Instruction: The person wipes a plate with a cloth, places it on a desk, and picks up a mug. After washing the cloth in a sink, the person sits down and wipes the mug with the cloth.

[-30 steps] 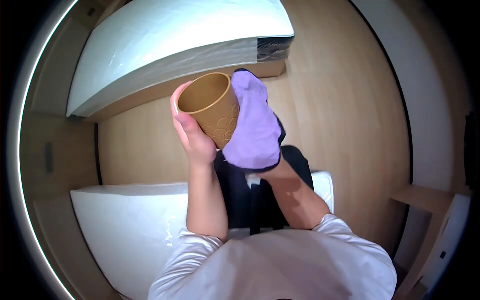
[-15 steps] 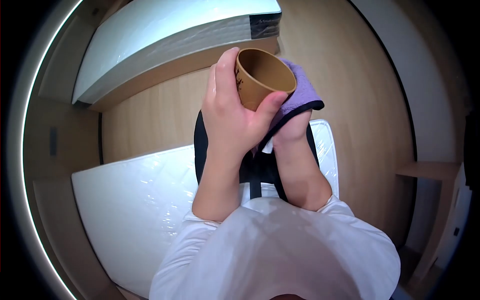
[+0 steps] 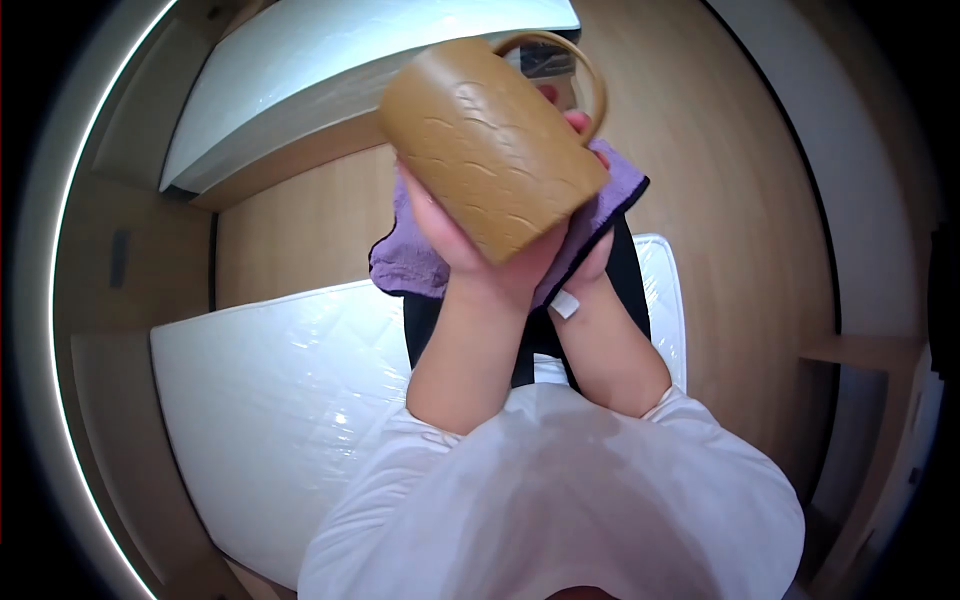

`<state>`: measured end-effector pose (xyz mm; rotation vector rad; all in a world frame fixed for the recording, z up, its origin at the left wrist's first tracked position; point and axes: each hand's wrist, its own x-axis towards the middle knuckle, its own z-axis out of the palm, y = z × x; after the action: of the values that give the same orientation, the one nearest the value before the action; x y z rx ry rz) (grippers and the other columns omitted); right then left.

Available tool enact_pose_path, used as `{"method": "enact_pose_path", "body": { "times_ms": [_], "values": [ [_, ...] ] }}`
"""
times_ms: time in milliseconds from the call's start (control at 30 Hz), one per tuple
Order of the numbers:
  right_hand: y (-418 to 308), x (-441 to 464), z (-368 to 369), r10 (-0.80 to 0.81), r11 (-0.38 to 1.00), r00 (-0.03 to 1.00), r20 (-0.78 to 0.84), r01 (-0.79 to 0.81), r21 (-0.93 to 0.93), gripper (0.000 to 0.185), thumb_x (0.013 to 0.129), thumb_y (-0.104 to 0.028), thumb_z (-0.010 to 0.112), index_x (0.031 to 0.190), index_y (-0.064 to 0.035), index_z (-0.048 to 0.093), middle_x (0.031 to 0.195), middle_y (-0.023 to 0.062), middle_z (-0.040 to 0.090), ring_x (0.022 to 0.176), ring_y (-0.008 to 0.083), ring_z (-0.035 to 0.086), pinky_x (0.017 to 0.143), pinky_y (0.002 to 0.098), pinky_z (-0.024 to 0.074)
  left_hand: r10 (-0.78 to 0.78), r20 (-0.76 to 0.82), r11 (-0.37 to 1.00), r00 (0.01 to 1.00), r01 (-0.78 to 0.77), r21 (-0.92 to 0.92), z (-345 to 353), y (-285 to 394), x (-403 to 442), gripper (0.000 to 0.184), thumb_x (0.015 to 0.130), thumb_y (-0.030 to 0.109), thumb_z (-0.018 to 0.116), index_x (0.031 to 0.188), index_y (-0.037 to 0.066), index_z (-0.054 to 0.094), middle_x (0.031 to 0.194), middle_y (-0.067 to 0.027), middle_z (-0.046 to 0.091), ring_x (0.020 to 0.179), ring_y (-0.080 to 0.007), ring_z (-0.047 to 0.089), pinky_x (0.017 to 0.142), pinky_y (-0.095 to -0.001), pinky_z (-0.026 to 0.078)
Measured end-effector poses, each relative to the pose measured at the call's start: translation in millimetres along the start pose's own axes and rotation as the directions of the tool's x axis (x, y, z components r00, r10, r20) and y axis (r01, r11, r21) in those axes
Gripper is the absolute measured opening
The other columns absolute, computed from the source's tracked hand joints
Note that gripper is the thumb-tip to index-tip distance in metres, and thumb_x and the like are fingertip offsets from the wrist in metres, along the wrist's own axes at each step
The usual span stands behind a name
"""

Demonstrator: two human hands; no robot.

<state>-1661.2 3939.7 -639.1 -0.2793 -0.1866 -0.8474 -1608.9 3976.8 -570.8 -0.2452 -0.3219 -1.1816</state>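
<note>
A tan mug [image 3: 490,140] with embossed wavy marks is tilted in front of me. Its curved handle [image 3: 597,85] points to the upper right, and its opening faces away from view. My left hand [image 3: 445,232] is wrapped round the mug from below and behind, with part of it hidden by the mug. A purple cloth [image 3: 408,245] with black edging spreads behind and under the mug. My right hand [image 3: 597,258] grips the cloth from beneath, mostly covered by it. Fingertips show near the handle; I cannot tell which hand they belong to.
A plastic-wrapped mattress [image 3: 270,400] lies under and to the left of my seat. Another mattress [image 3: 330,60] rests on a wooden base across the wood floor [image 3: 740,200]. At the right stands a wooden shelf or table [image 3: 860,350].
The mug has turned from its open mouth showing to its embossed side and handle showing. It is now higher and leftward, and the cloth spreads out to the left behind it.
</note>
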Motion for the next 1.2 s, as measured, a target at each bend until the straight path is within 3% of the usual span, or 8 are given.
{"method": "enact_pose_path", "body": {
  "times_ms": [233,333,400,467,533,833,933,1200],
  "values": [
    [12.5,11.3,-2.1,-0.008,0.881,0.974,0.227,-0.101,0.462,0.058,0.098,-0.046,0.057,0.144,-0.0149,0.042,0.149,0.0058,0.045,0.136,0.0231,0.043,0.112,0.0395,0.0375,-0.079,0.150,0.992,0.986,0.064,0.104,-33.7,16.9,5.7,0.078,0.095,0.067,0.032,0.146,0.007,0.038,0.137,-0.0253,0.047,0.120,-0.0463,0.053,0.094,-0.0624,0.046],
    [15.5,9.7,-4.4,0.124,0.521,0.991,-0.045,-0.027,0.853,0.061,0.099,-0.053,0.051,0.145,-0.0145,0.039,0.149,0.0057,0.044,0.135,0.0216,0.044,0.111,0.0366,0.0377,-0.108,0.152,0.981,0.982,0.080,0.178,-46.2,29.5,10.6,0.082,0.094,0.069,0.030,0.146,0.006,0.037,0.133,-0.0255,0.047,0.119,-0.0458,0.053,0.094,-0.0639,0.046],
    [17.6,8.6,-1.7,0.052,0.975,0.994,-0.094,-0.031,0.218,0.058,0.101,-0.051,0.046,0.145,-0.0137,0.040,0.149,0.0063,0.045,0.135,0.0221,0.044,0.112,0.0358,0.0367,-0.089,0.143,0.971,0.986,0.054,0.234,-49.2,33.9,13.2,0.083,0.094,0.070,0.029,0.146,0.006,0.036,0.132,-0.0249,0.048,0.119,-0.0456,0.053,0.094,-0.0643,0.046],
    [19.1,11.6,0.4,0.011,0.983,0.996,-0.089,-0.027,-0.181,0.057,0.102,-0.051,0.044,0.145,-0.0133,0.040,0.149,0.0066,0.045,0.135,0.0224,0.044,0.112,0.0355,0.0362,-0.057,0.191,0.959,0.980,0.000,0.285,-43.4,40.6,15.1,0.076,0.094,0.064,0.042,0.143,0.006,0.040,0.131,-0.0212,0.050,0.119,-0.0399,0.054,0.097,-0.0592,0.045],
    [19.7,17.6,2.0,0.142,0.916,0.983,0.113,-0.174,0.361,0.050,0.104,-0.037,0.035,0.141,-0.0049,0.045,0.145,0.0092,0.048,0.133,0.0222,0.045,0.112,0.0349,0.0355,-0.020,0.077,0.989,0.997,0.008,0.146,-24.9,43.2,10.8,0.072,0.092,0.058,0.050,0.141,0.005,0.042,0.131,-0.0193,0.050,0.119,-0.0365,0.053,0.098,-0.0552,0.044],
    [21.2,48.3,2.8,-0.008,0.995,0.985,0.173,-0.009,0.095,0.066,0.104,-0.050,0.031,0.151,-0.0042,0.031,0.153,0.0120,0.039,0.142,0.0240,0.036,0.118,0.0383,0.0271,0.163,0.042,0.948,0.986,-0.168,0.269,-42.0,70.1,49.9,0.075,0.092,0.066,0.045,0.143,0.012,0.043,0.135,-0.0196,0.053,0.116,-0.0407,0.056,0.103,-0.0565,0.041],
    [33.6,63.4,5.5,-0.137,0.814,0.960,-0.243,-0.031,-0.580,0.058,0.103,-0.045,0.042,0.148,-0.0082,0.038,0.150,0.0076,0.043,0.137,0.0195,0.041,0.114,0.0361,0.0345,0.347,0.024,0.831,0.938,-0.319,0.455,-73.1,62.5,65.0,0.090,0.088,0.080,0.034,0.150,0.014,0.036,0.137,-0.0254,0.050,0.121,-0.0503,0.053,0.101,-0.0633,0.042],
    [59.9,188.0,-102.4,-0.028,0.984,0.956,0.291,0.077,-0.159,0.048,0.106,-0.031,0.039,0.149,-0.0102,0.032,0.149,0.0084,0.041,0.138,0.0201,0.040,0.111,0.0341,0.0385,0.528,-0.105,0.573,0.843,-0.262,0.777,-147.3,104.6,113.8,0.107,0.081,0.089,0.030,0.148,0.006,0.036,0.136,-0.0293,0.048,0.121,-0.0492,0.052,0.100,-0.0613,0.045]
  ]
}}
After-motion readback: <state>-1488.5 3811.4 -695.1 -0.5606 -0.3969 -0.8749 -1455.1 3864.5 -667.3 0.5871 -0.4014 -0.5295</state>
